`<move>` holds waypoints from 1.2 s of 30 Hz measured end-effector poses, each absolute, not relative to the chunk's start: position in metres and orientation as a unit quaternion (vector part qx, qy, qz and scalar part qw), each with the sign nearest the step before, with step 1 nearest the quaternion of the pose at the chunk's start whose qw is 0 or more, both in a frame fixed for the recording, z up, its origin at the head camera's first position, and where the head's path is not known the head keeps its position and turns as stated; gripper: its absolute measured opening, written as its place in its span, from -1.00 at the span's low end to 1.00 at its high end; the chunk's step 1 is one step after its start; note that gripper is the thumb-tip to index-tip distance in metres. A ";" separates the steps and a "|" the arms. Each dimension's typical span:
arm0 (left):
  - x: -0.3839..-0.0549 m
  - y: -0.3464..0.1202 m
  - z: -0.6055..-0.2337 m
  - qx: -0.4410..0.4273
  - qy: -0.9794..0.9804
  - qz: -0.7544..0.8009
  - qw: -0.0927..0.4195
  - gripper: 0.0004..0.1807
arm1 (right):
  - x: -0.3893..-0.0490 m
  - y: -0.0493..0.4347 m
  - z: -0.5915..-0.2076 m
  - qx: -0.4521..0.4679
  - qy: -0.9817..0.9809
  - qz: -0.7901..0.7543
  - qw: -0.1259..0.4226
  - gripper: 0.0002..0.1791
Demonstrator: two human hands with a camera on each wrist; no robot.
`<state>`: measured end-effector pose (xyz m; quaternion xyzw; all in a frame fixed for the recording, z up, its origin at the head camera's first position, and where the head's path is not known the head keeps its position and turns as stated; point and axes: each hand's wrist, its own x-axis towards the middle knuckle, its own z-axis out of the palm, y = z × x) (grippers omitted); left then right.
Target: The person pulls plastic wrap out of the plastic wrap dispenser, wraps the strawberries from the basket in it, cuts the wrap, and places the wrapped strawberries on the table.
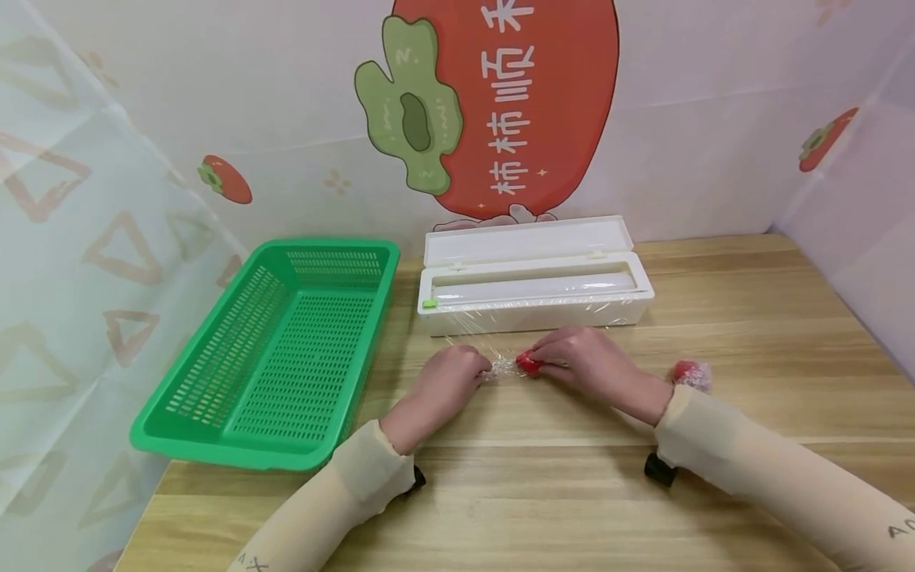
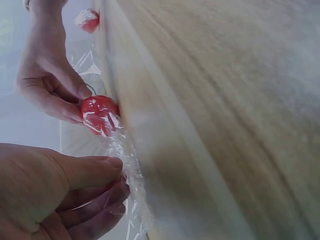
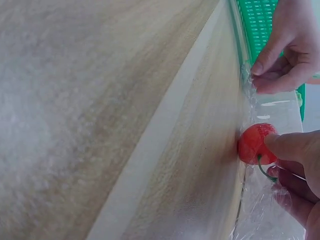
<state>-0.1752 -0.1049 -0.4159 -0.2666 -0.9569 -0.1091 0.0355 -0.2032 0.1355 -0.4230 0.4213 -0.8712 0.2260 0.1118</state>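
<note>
A small red pepper (image 1: pixel 529 363) with a thin curved green stem (image 3: pixel 263 169) lies low over the wooden table, partly covered by clear plastic wrap (image 2: pixel 131 170). My right hand (image 1: pixel 589 364) pinches the pepper between thumb and fingers at its stem end. To its left, my left hand (image 1: pixel 446 388) pinches the bunched wrap that trails from the pepper. Sheets of the film stretch back from both hands to a white cling film dispenser (image 1: pixel 536 319), whose lid stands raised.
A green perforated basket (image 1: pixel 375 342) stands left of the dispenser. Beside my right wrist sits another red piece in bunched wrap (image 1: pixel 692 373). The dispenser has a small green slider (image 1: pixel 429 304) at its left end. Behind the table hangs a printed cloth (image 1: pixel 300 95).
</note>
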 end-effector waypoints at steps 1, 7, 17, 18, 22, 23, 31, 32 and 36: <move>-0.174 -0.105 -0.415 -0.266 -0.957 -0.108 0.037 -0.85 | -0.203 0.135 -0.423 0.422 -0.871 0.227 0.111 -0.77; -0.169 -0.105 -0.412 -0.258 -0.961 -0.095 0.042 -0.92 | -0.203 0.134 -0.426 0.422 -0.870 0.231 0.104 -0.76; -0.165 -0.118 -0.410 -0.208 -0.952 -0.031 0.222 -0.80 | -0.204 0.134 -0.426 0.422 -0.868 0.241 0.102 -0.76; -0.166 -0.119 -0.410 -0.202 -0.948 -0.026 0.244 -0.80 | -0.204 0.134 -0.426 0.422 -0.868 0.241 0.101 -0.76; -0.170 -0.122 -0.411 -0.185 -0.938 -0.026 0.293 -0.80 | -0.204 0.134 -0.425 0.419 -0.870 0.239 0.102 -0.77; -0.171 -0.122 -0.411 -0.181 -0.936 -0.025 0.300 -0.79 | -0.204 0.134 -0.425 0.418 -0.871 0.239 0.101 -0.77; -0.183 -0.124 -0.413 -0.164 -0.930 -0.014 0.329 -0.70 | -0.204 0.135 -0.424 0.418 -0.872 0.234 0.102 -0.77; -0.184 -0.125 -0.414 -0.161 -0.931 -0.013 0.328 -0.70 | -0.205 0.135 -0.424 0.418 -0.872 0.233 0.103 -0.77; -0.187 -0.125 -0.414 -0.150 -0.935 -0.016 0.320 -0.71 | -0.205 0.135 -0.424 0.418 -0.872 0.230 0.105 -0.78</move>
